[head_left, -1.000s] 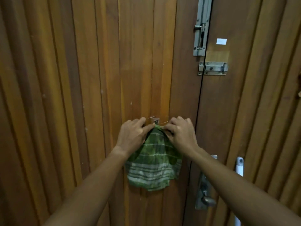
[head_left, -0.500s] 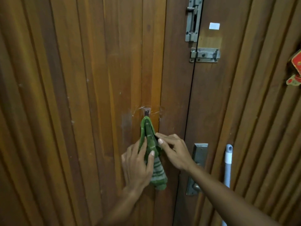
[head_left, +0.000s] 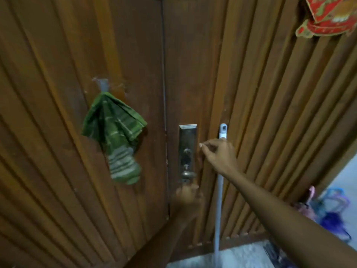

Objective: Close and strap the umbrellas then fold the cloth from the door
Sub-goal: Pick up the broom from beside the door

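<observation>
The green striped cloth hung on the left leaf of the door from a small hook. Its long axis ran vertical, with the gathered tip up at the hook and the narrow end pointing down, slightly rightward. Below the lock plate, the left hand was too blurred to tell its grip. The right hand, fingers loosely curled around nothing, hovered before a white pole. Umbrellas lay near the door's lower right corner.

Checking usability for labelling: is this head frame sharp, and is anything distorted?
Head view: the left hand below the door handle is motion-blurred; the right hand and green cloth read clearer; door planks bow from wide-angle distortion; lighting is dim and warm.
</observation>
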`<action>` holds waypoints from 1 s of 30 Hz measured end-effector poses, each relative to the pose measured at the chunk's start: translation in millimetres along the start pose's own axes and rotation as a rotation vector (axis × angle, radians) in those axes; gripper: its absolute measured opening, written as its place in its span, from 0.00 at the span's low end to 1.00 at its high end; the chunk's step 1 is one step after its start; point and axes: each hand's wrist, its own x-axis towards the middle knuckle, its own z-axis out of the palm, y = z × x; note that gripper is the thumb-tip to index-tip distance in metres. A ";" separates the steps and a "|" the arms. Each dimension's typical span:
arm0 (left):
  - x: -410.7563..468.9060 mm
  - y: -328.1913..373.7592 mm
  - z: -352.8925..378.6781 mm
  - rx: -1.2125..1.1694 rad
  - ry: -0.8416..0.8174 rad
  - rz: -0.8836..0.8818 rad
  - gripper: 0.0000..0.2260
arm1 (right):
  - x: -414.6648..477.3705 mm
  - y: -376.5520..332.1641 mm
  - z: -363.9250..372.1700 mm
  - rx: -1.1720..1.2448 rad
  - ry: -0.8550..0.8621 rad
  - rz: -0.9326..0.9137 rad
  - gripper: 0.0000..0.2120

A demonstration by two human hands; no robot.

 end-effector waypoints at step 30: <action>-32.5 124.8 145.9 -0.510 -0.677 0.051 0.10 | -143.1 115.7 -169.9 0.051 -0.069 0.475 0.04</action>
